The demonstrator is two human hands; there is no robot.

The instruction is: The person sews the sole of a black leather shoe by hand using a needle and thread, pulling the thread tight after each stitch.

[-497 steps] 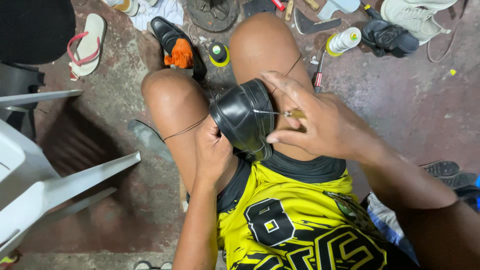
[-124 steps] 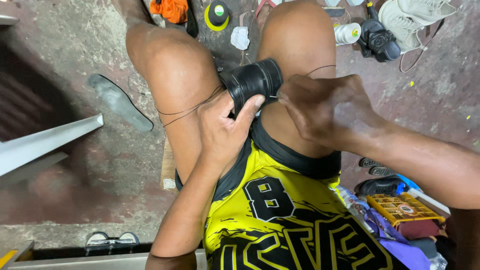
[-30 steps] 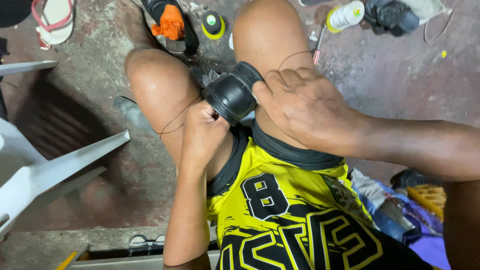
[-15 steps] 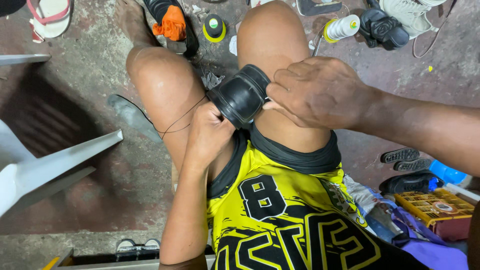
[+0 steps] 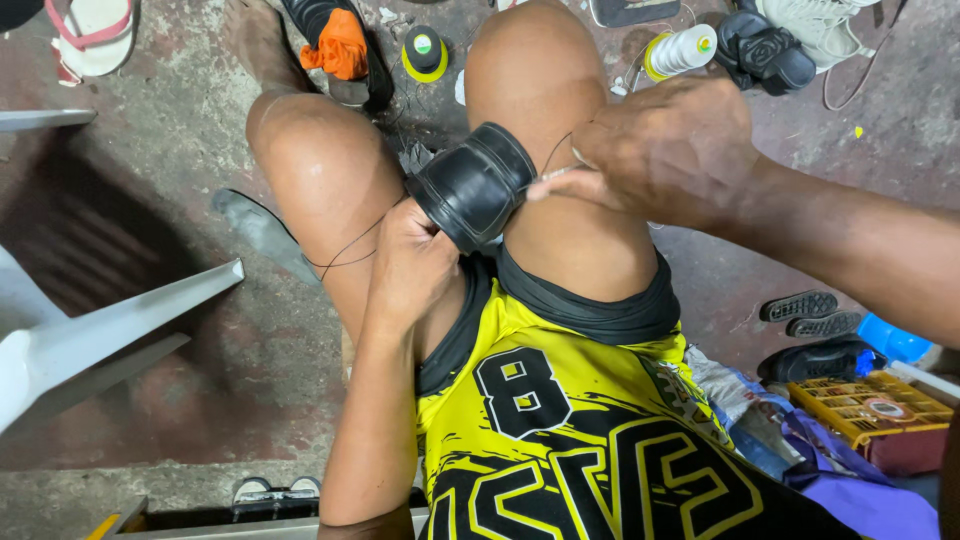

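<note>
Black shoe (image 5: 470,185) stitched betw. knees.
Since 0.5 s ago, right hand (image 5: 665,150) was drawn outward, fingers pinched on needle (image 5: 556,176); thread tightened. Left hand (image 5: 415,265) clamped on shoe.

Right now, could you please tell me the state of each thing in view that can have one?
Black shoe: held between the knees, sole edge up.
Left hand: grip closed on the shoe.
Right hand: pinching a needle at the shoe.
Thread: slack over the thigh.
Thread spool: lying on its side.
</note>
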